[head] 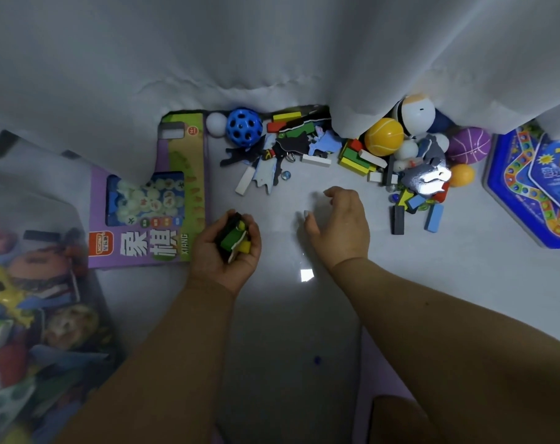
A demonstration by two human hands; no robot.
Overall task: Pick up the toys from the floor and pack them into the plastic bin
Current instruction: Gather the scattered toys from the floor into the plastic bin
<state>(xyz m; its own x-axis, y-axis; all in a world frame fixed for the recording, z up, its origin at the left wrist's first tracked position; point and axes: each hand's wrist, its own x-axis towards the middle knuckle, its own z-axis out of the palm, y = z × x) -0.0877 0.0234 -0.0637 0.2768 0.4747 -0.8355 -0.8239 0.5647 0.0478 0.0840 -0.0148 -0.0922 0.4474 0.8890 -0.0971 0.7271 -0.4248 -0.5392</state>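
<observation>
My left hand grips a small bundle of blocks, black, green and yellow, palm up over the floor. My right hand hovers beside it, fingers loosely curled and holding nothing. Beyond both hands lies a heap of toys by the curtain: a blue holed ball, a small white ball, foam puzzle pieces, coloured wooden blocks, a yellow ball, a purple ball and an orange ball. The clear plastic bin at the left holds several toys.
A purple chess game box lies flat between the bin and my left hand. A blue board game box sits at the right. White curtains hang over the far toys. A black block and a blue block lie near my right hand.
</observation>
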